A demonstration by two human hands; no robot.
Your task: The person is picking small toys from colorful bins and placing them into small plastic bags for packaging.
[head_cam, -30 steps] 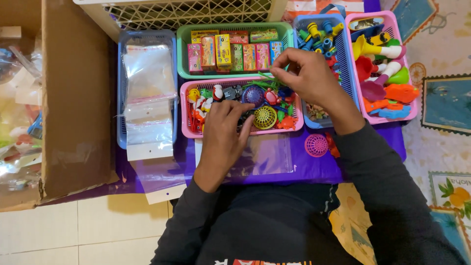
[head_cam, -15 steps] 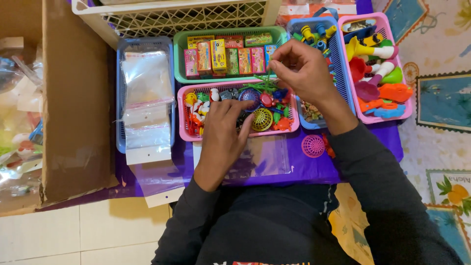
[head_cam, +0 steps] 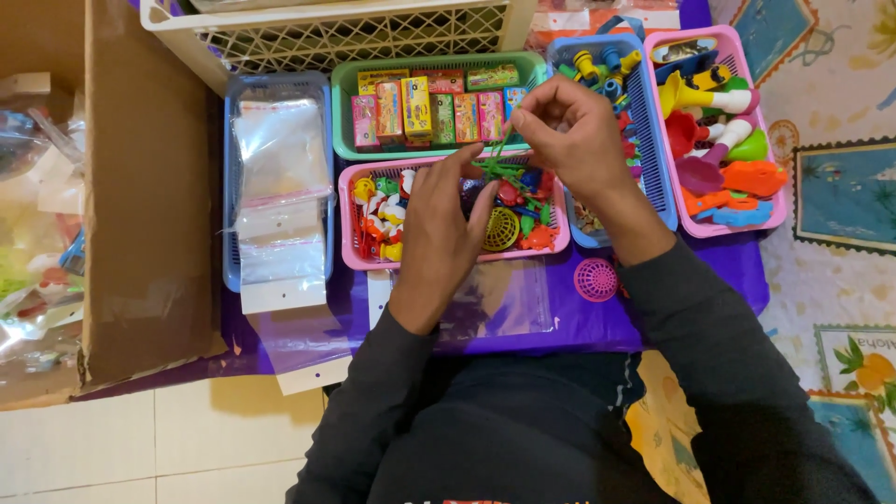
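Observation:
My left hand (head_cam: 441, 217) rests inside the pink basket (head_cam: 347, 245) of small colourful toys, fingers spread over the toys. Above that basket's right end, my right hand (head_cam: 566, 129) pinches a thin green toy (head_cam: 497, 164) that dangles down to the pile. A yellow round mesh toy (head_cam: 501, 229) lies beside my left fingertips. A clear plastic bag (head_cam: 509, 297) lies flat on the purple cloth in front of the basket, partly under my left wrist.
A green basket (head_cam: 435, 67) of small boxes sits behind. A blue tray (head_cam: 227, 187) of clear bags is left; a blue basket (head_cam: 649, 140) and a pink basket (head_cam: 775, 210) of bigger toys right. Cardboard box (head_cam: 140, 187) far left, white crate (head_cam: 336, 28) behind, pink mesh disc (head_cam: 596, 279).
My right hand has lifted the green toy a little higher above the pink basket. My left hand has stayed in the basket, fingers shifting slightly.

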